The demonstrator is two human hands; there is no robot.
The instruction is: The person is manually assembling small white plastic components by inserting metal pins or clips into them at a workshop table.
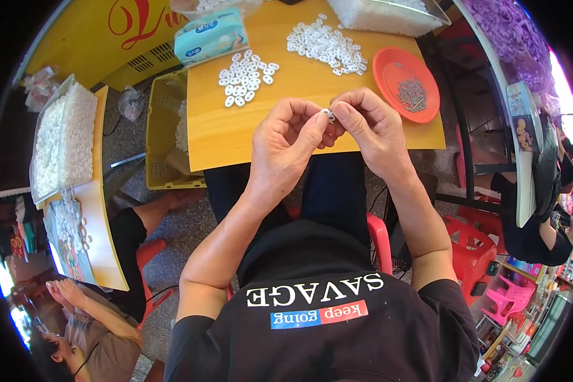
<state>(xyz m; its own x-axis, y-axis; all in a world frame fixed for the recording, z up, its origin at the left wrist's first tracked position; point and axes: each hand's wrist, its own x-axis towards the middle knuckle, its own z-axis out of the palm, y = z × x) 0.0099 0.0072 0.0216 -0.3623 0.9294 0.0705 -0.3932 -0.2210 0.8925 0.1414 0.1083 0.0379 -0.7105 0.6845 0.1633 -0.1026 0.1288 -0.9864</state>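
Above the near edge of the yellow table (223, 137), my left hand (279, 143) pinches a small white plastic piece (328, 113) between thumb and fingers. My right hand (375, 130) is closed in a pinch against the same spot; what lies between its fingertips is too small to make out. Beyond my hands lie a loose group of white two-hole oval pieces (243, 77) on the left and a bigger heap of such pieces (325, 44) on the right. A red plate (428, 108) with thin metal pins (412, 94) sits just past my right hand.
A blue tissue pack (211, 39) and a clear tub of white pieces (388, 16) stand at the back. Below the table's left side is a yellow crate (162, 146). At far left, another person (102, 325) sits by a table with a full clear bin (63, 140).
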